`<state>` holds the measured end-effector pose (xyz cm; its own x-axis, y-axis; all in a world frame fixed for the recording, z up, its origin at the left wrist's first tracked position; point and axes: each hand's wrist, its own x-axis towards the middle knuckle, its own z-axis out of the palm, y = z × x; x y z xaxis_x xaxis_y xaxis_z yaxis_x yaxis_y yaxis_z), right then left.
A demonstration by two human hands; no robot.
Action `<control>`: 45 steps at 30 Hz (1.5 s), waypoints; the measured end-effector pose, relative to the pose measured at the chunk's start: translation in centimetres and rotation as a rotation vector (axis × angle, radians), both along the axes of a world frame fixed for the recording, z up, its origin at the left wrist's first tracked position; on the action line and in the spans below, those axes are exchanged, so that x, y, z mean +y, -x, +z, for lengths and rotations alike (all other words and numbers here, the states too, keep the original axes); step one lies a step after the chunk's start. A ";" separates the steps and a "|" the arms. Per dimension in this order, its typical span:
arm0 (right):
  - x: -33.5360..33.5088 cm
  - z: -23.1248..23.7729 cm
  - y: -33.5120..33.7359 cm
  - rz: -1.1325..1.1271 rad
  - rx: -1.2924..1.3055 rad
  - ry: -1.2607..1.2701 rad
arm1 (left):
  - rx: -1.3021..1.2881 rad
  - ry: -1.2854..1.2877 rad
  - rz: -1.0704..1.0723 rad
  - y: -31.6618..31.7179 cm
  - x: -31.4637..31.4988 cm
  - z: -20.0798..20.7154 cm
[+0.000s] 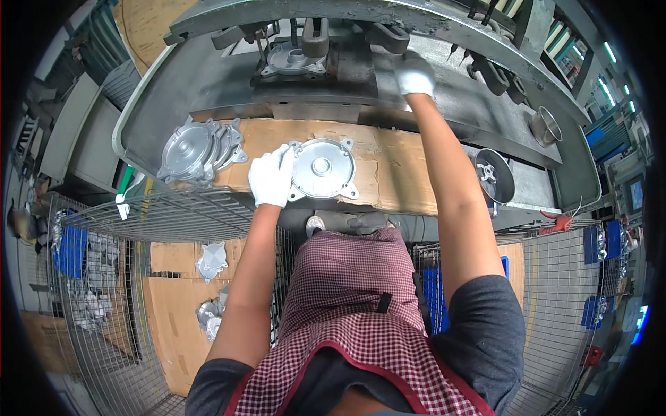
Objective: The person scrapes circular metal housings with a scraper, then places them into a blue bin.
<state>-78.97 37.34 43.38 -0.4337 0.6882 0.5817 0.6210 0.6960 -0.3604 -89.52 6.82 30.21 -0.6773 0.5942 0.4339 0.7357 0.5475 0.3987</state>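
My left hand (272,176), in a white glove, grips the left edge of a round silver metal cover (333,165) with lugs around its rim and a raised hub in the middle. The cover lies flat on a cardboard sheet (388,156). My right hand (415,76), also gloved, reaches far forward over the metal machine bed; its fingers are smeared by motion and dark there. Another metal cover (295,59) sits in the press fixture, left of my right hand. Several similar covers (191,149) overlap in a pile on the left of the cardboard.
A round dark pan (494,177) with a small metal part stands at the right, and a metal cup (544,126) lies behind it. Wire carts (159,215) flank me, with more castings (211,261) in the left one. Red-handled pliers (557,222) hang at right.
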 end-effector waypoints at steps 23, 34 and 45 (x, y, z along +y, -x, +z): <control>-6.7 0.4 -35.8 -0.407 -0.353 0.269 | 0.212 -0.062 -0.227 -7.7 -3.3 2.7; -11.4 -4.8 -36.2 -0.552 -0.180 0.125 | 0.280 -0.299 -0.497 -17.5 -9.4 9.3; -26.2 -7.6 -31.8 0.705 0.774 1.302 | 0.199 -0.298 -0.687 -22.7 -10.6 6.6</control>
